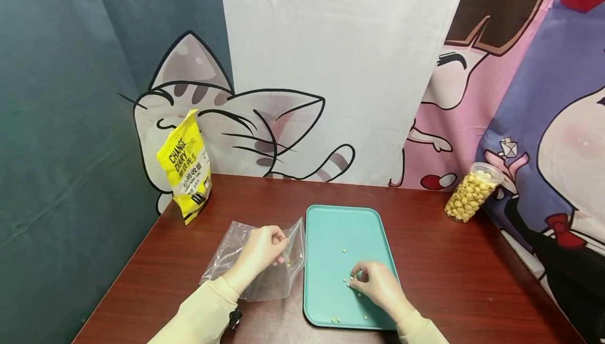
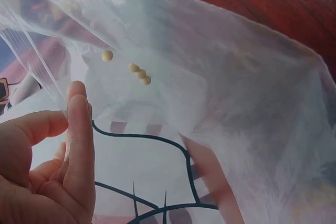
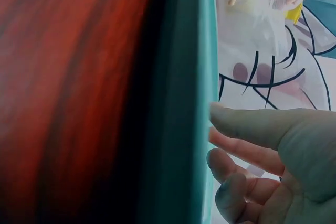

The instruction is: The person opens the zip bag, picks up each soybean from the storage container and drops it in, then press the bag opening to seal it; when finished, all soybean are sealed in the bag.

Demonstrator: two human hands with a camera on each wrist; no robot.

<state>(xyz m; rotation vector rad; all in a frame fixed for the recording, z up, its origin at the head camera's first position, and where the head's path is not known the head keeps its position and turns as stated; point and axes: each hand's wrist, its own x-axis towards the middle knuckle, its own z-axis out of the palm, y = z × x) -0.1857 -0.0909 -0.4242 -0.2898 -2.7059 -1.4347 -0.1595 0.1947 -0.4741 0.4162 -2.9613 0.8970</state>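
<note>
My left hand pinches the upper edge of a clear plastic zip bag and holds it up from the table. A few pale round soybeans lie inside the bag in the left wrist view. Over the teal tray, my right hand reaches down with thumb and fingertips at the tray's surface, beside several loose soybeans. A gap shows between its thumb and forefinger in the right wrist view. More soybeans are scattered near the tray's front edge.
A yellow snack bag stands at the back left of the dark red table. At the back right, a clear jar holds yellowish pieces. Printed cloth hangs behind the table.
</note>
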